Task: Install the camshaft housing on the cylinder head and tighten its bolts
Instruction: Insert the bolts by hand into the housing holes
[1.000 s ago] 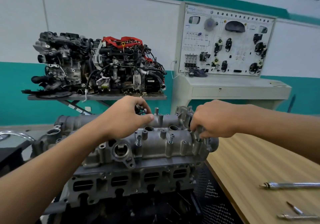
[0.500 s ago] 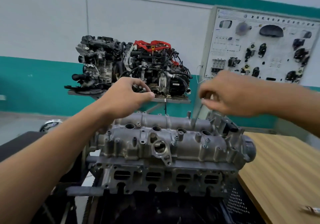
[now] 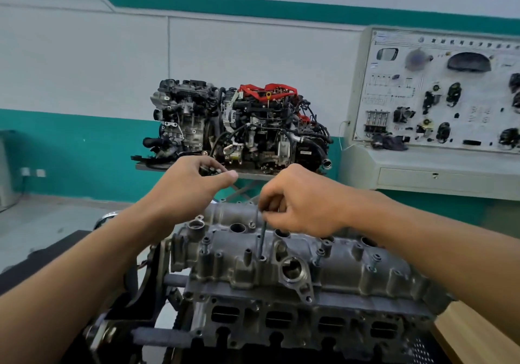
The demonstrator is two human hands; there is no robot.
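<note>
The grey camshaft housing [image 3: 351, 268] sits on the cylinder head [image 3: 295, 321] in front of me. My right hand [image 3: 304, 200] pinches the head of a long dark bolt [image 3: 262, 240], which stands upright with its tip in a hole on the housing's near row. My left hand [image 3: 188, 186] hovers above the housing's left end, fingers curled round several small dark bolts [image 3: 209, 170]. Other bolts [image 3: 319, 256] stand partly raised in holes along the housing.
A complete engine [image 3: 239, 127] rests on a stand by the far wall. A training panel [image 3: 439, 96] with car parts stands at the right. A wooden table edge [image 3: 472, 344] shows at the lower right. Black stand parts [image 3: 126, 301] lie at the lower left.
My right hand came down from above the housing's right end to its middle and set a bolt into a hole. My view swung left, and the tools on the table left the frame.
</note>
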